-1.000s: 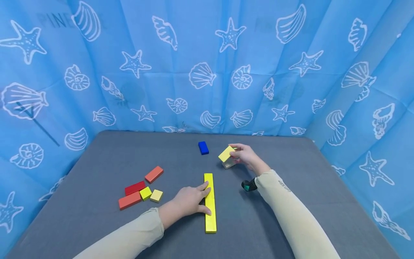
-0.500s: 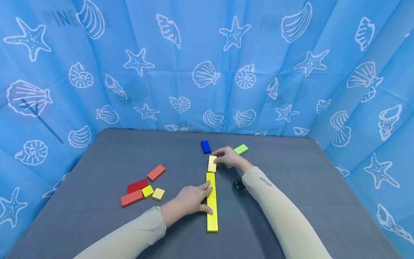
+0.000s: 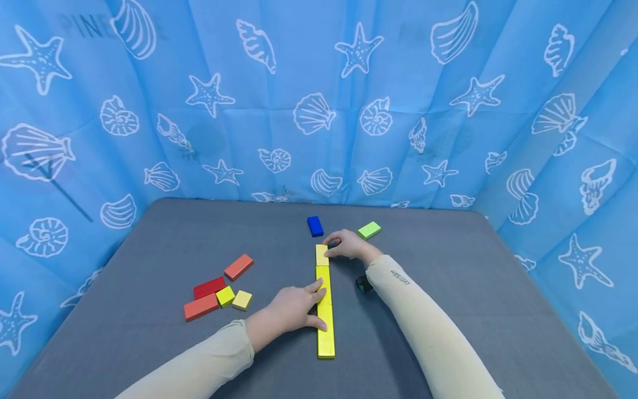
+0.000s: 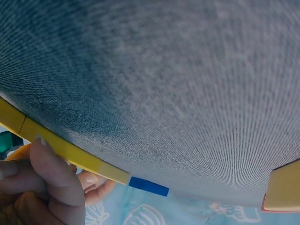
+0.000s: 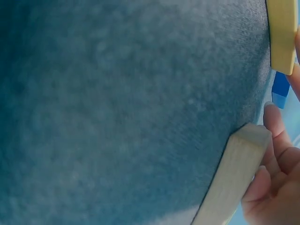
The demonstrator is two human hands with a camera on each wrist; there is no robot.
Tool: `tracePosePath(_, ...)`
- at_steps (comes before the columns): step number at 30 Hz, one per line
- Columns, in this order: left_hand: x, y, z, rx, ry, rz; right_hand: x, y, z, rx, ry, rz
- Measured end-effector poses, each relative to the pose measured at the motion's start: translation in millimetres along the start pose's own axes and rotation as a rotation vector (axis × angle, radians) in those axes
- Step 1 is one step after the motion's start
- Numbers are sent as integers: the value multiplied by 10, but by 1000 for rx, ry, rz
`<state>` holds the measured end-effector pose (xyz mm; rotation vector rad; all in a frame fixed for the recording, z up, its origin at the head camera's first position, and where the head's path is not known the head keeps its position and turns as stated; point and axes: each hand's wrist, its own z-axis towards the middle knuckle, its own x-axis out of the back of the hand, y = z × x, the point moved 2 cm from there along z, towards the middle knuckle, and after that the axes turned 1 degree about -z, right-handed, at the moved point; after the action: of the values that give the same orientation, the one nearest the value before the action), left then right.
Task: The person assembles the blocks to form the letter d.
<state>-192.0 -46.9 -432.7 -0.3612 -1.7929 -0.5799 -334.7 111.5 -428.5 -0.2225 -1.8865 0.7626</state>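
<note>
A row of yellow blocks (image 3: 325, 343) runs away from me along the middle of the table. My left hand (image 3: 291, 309) rests on it from the left, thumb and fingers spread apart over the top. At the far end of the row, my right hand (image 3: 349, 245) pinches a pale yellow block (image 3: 321, 255) between thumb and finger, its near end up against the row. In the left wrist view the row (image 4: 65, 149) passes by the left fingers. A pale wood-coloured block (image 5: 234, 176) lies beside the right hand in the right wrist view.
Beyond the row lie a blue block (image 3: 315, 226) and a light green block (image 3: 369, 230). On the left are two orange blocks (image 3: 201, 307) (image 3: 238, 267), a red block (image 3: 209, 287) and two small yellow blocks (image 3: 226, 296) (image 3: 242, 300). A blue curtain (image 3: 319, 111) surrounds the grey table (image 3: 164, 238).
My right hand has carried the pale yellow block leftward and down to the row's far end, closing the gap. The light green block has come into view. My left hand stays on the row.
</note>
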Motion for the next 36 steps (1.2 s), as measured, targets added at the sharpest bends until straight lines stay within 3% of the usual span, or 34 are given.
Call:
tracePosePath(10, 12, -1, -14, -2, 17, 12, 77, -45, 58, -25, -48, 48)
tracePosePath(15, 4, -5, -8, 10, 28, 19, 206, -71, 207, -25, 12, 205)
tracePosePath(18, -1, 3, -14, 18, 31, 13, 233, -88, 320, -29, -17, 263)
tracePosePath(22, -2, 31, -15, 14, 31, 34, 208, -82, 438, -61, -88, 206)
tracePosePath(28, -3, 70, 5, 6, 12, 34, 179, -35, 541, -101, -108, 71)
tracePosePath(32, 1, 53, -2, 15, 4, 26, 153, -62, 597, -100, -132, 63)
tracePosePath(36, 19, 16, 0, 23, 8, 27, 153, -98, 636, -112, -97, 97)
